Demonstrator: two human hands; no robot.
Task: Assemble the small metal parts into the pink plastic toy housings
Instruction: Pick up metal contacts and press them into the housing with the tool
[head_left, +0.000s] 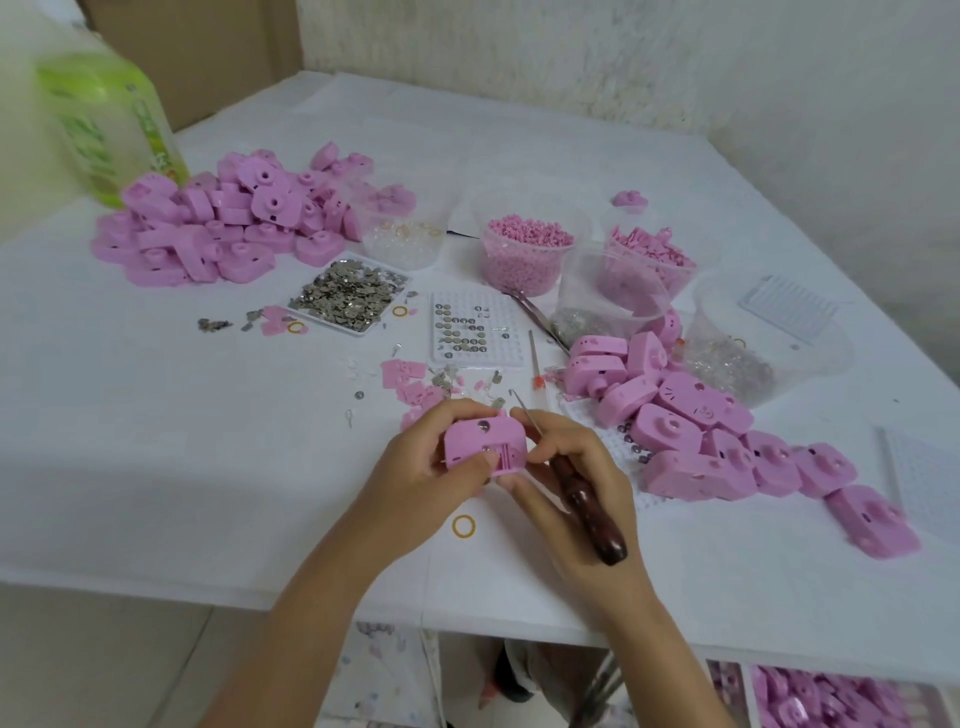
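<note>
Above the near edge of the white table (208, 493), at the centre of my view, I read the pink plastic toy housing (480, 441) as held off the surface between both hands.

Left hand (426, 473): the fingers curl over the housing's far edge and the thumb presses on its upward face near the near edge. This hand grips the housing from the left.

Right hand (576, 483): the fingertips touch the housing's right end, with the index finger at its far right corner. The same hand holds a thin hooked metal pick with a dark wooden handle (589, 519). The handle lies along the hand toward the wrist. The shaft passes out beside the index finger, and the hooked tip stands just beyond the housing's far right corner, apart from it.

Two small grey metal pieces show on the housing's face, one near the far edge and one at the middle, just beyond the left thumb tip.

Loose small metal parts and pink scraps (441, 382) lie on the table just beyond the fingers. Farther back sit a flat white tray of silver metal parts (348, 296) and, beside it, a white grid tray with round metal discs (470, 332). One heap of pink housings (223, 223) lies far left; a second heap (691, 436) lies right of the right hand. A yellow rubber ring (463, 526) rests on the table between the forearms.
</note>
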